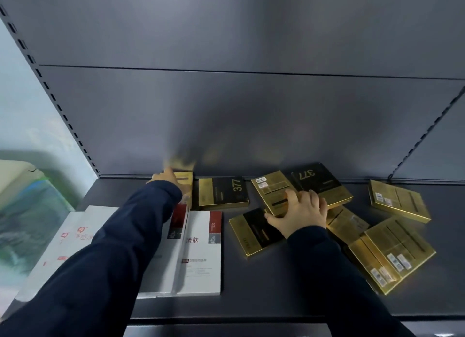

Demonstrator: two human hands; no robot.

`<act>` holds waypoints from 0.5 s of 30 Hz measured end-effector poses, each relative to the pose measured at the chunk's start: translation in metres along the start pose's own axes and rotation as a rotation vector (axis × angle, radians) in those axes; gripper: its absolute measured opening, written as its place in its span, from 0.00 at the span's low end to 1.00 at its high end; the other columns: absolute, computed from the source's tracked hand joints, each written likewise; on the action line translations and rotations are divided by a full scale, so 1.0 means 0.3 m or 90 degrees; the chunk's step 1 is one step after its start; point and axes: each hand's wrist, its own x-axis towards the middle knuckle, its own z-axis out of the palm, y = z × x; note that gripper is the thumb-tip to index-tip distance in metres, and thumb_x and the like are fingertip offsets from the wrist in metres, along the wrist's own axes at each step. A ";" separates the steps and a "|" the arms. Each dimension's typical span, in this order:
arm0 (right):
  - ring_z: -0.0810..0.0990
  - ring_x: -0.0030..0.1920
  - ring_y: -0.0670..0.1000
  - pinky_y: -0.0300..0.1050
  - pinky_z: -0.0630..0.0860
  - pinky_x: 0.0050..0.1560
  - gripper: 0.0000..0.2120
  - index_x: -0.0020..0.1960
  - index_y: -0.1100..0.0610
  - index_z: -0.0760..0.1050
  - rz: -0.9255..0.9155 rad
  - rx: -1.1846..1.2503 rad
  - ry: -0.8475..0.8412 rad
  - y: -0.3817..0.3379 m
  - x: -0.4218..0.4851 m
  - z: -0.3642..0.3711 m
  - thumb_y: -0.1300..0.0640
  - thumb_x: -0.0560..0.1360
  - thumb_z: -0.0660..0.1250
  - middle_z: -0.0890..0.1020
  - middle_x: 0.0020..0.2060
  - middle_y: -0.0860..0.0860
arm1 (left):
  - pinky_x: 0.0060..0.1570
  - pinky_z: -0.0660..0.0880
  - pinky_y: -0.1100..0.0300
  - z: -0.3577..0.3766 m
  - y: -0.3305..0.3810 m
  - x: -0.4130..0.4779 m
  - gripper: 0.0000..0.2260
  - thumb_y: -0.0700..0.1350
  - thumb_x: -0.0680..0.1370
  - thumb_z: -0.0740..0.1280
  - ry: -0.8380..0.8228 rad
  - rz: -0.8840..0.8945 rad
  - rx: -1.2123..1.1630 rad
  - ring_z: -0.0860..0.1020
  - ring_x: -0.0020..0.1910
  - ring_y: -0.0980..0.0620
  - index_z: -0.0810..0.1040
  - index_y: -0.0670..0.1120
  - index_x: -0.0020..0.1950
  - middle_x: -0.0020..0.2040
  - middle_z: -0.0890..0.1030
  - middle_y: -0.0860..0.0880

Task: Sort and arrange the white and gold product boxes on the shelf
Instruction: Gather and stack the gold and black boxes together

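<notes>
I am pinning 1 gold box [185,185] upright at the far left with my left hand [164,178], starting a row; my right hand [299,214], fingers spread, is gripping another box [273,193] from the loose pile on the shelf [276,286].

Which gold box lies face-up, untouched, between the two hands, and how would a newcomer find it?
Start at the grey shelf and go to its back edge. Between the left hand and right hand lies the gold box, flat and square to the wall. Its black panel reads 377 sideways, and no other box overlaps it.
</notes>
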 end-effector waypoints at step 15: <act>0.71 0.59 0.55 0.53 0.71 0.61 0.27 0.62 0.51 0.69 0.103 0.425 0.072 0.007 -0.010 -0.061 0.39 0.68 0.69 0.69 0.63 0.55 | 0.62 0.69 0.47 0.084 0.074 0.013 0.44 0.63 0.61 0.71 -0.028 -0.092 0.069 0.67 0.64 0.38 0.58 0.50 0.71 0.64 0.69 0.40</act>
